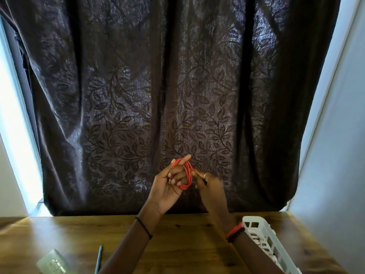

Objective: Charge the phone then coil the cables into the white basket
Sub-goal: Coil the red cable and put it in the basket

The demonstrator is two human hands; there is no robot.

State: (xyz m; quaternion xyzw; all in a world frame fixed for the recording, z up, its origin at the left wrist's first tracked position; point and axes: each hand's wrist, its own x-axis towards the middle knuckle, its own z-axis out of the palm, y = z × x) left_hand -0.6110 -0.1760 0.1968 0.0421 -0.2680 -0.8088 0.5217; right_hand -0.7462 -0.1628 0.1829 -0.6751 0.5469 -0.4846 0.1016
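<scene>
Item: left hand (167, 184), raised above the desk, palm toward the wearer, fingers closed through and around a thin red rubbery cable (185, 176) wound in several oval loops. Right hand (209, 183), just beside it, pinched the cable's dark plug end between fingertips; a pale ring showed on one finger.

Step in hand, as judged: the coiling of one cable, nearly complete, with only a short tail left. The next move would call for tucking or wrapping that tail so the loops hold, then lowering the bundle to the right.

White slotted plastic basket (262, 236), rectangular with rounded corners, stood on the desk under the right forearm; pale cabling seemed to lie inside. Brown wooden desk (187, 244), grained, lightly glossy. Grey-green flat rectangular object (53, 263) and slim blue pen-like stick (98, 258) at near left; whether the first was the phone could not be told. Dark leaf-embossed curtain (158, 95) behind.
</scene>
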